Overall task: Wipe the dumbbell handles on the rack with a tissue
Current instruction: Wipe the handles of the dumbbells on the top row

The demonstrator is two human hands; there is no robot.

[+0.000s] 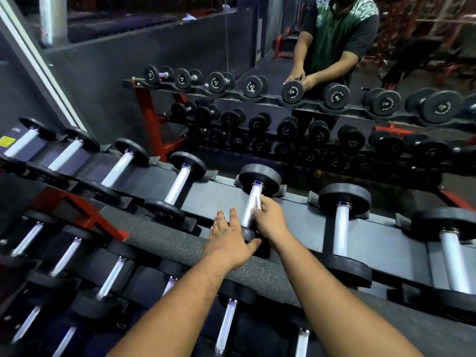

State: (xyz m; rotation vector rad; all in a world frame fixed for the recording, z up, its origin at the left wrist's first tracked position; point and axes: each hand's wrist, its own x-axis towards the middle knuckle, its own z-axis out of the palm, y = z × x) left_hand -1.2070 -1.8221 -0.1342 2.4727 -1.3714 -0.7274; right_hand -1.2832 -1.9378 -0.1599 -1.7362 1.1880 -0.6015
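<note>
Nearest the camera, the lower tier of the rack (85, 258) holds a row of dumbbells with pale metal handles, each lying in its own cradle. Above it runs a speckled padded rail (159, 240), and there the left hand (229, 243) rests with fingers straight and spread, its thumb against the near head of the dumbbell being worked (251, 202), seemingly steadying it. Just beside it, the right hand (270, 220) curls round that dumbbell's handle (251, 204), low on the shaft near the near head. The tissue (256, 200) is hard to make out; a pale fold against the handle at the fingers is probably it, though I cannot tell for sure. The step in hand looks like the wipe of this one handle, mid-rack on the upper tier. The next move likely calls for sliding the grip along the shaft toward the far head, then shifting both hands to a neighbouring dumbbell (343, 222). The upper tier's cradles each hold one dumbbell, none visibly vacant. Farthest off, a mirror (180, 47) shows the rack and the person's two hands close together on the same dumbbell.
</note>
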